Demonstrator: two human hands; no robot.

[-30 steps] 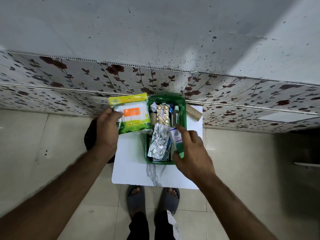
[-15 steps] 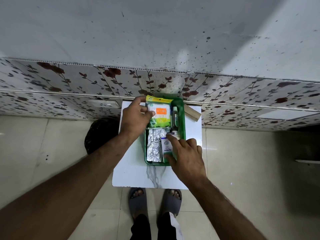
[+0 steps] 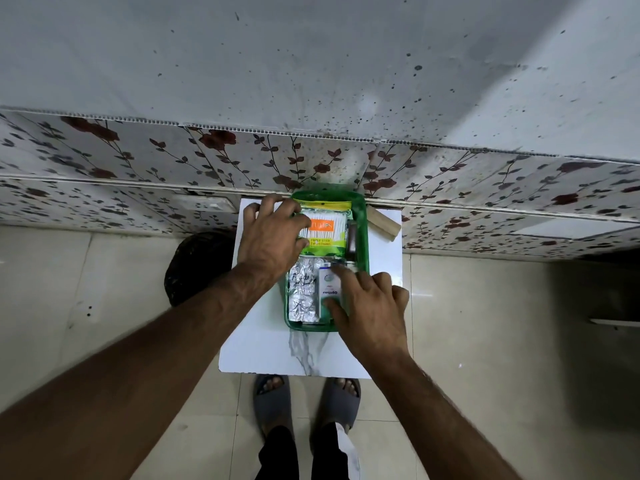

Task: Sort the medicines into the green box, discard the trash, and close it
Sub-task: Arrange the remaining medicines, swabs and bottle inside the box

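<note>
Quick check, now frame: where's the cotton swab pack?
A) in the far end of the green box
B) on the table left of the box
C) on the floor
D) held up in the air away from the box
A: the swab pack lies inside the green box at its far end, beyond the foil strips, with the left hand resting on its left edge.

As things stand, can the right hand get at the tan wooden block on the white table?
Probably yes. The right hand rests on the white tube at the green box's near right corner; the tan wooden block lies just outside the box's right wall, with bare white table between and nothing on top.
</note>
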